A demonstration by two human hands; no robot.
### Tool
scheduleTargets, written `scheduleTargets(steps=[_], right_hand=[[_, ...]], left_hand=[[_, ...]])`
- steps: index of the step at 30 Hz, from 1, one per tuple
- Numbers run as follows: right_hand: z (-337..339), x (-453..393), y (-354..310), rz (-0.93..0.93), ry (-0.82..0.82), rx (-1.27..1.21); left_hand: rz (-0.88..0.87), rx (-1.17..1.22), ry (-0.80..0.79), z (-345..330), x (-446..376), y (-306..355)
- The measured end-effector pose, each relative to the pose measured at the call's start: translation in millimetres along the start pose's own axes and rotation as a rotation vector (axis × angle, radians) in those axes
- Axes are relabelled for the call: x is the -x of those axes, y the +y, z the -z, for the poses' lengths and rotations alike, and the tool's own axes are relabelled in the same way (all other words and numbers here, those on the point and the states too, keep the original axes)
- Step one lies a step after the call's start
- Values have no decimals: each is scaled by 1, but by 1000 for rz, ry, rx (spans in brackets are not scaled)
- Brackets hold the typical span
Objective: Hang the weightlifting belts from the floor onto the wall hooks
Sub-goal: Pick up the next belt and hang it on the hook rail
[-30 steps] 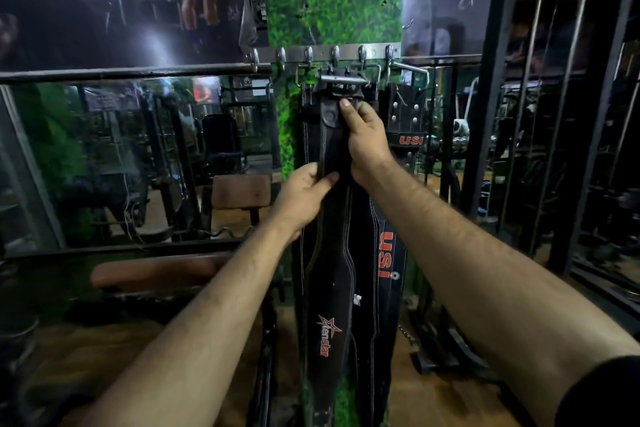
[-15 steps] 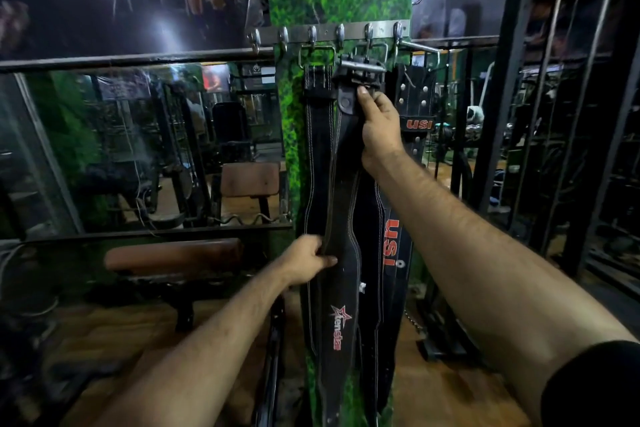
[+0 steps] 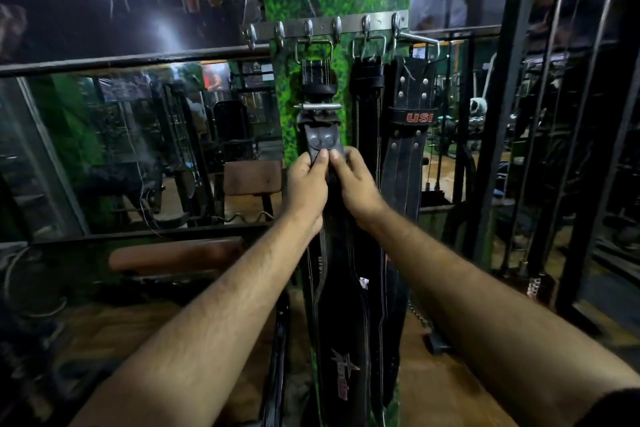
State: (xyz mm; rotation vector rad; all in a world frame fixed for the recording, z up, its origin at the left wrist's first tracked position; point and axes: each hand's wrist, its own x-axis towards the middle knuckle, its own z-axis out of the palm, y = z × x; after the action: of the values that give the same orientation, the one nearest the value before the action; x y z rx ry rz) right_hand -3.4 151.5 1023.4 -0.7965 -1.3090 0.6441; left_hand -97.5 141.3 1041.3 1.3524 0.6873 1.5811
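Note:
A black weightlifting belt with a red star logo (image 3: 341, 322) hangs down in front of me, its metal buckle (image 3: 317, 107) well below the hook rail. My left hand (image 3: 306, 189) and my right hand (image 3: 356, 185) both pinch its strap just under the buckle, thumbs side by side. The steel hook rail (image 3: 325, 28) crosses a green grass-patterned wall panel. Three other black belts hang from the hooks: one behind the held buckle (image 3: 317, 78), one in the middle (image 3: 367, 107), one marked USI (image 3: 410, 135) on the right.
A mirror wall (image 3: 138, 149) fills the left, with a brown padded bench (image 3: 176, 255) below it. A black steel machine frame with cables (image 3: 502, 114) stands close on the right. Wooden floor (image 3: 450, 388) lies below. The two leftmost hooks (image 3: 265, 36) are bare.
The star belt's buckle has come down from hook height to well below the rail. My right hand dropped with it, and my left hand rose to pinch the strap beside it.

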Motion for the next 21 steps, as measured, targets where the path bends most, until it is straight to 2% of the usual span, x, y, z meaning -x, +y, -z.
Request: scheduleTargets(steps=[4, 9, 11, 15, 17, 19, 21], right_hand=[[1, 32, 45, -26, -94, 179], [11, 44, 54, -83, -155, 124], [17, 51, 64, -170, -212, 147], [50, 63, 90, -397, -431, 488], [59, 61, 81, -502, -470, 576], [52, 46, 57, -421, -438, 506], [34, 29, 22, -226, -376, 317]], left_hand=[[-34, 34, -6, 8, -5, 10], [-53, 48, -32, 7, -13, 32], [-47, 25, -49, 8, -15, 34], [-40, 72, -13, 13, -22, 32], [-43, 126, 24, 17, -27, 38], [-34, 139, 58, 21, -38, 38], [-28, 127, 76, 21, -52, 29]])
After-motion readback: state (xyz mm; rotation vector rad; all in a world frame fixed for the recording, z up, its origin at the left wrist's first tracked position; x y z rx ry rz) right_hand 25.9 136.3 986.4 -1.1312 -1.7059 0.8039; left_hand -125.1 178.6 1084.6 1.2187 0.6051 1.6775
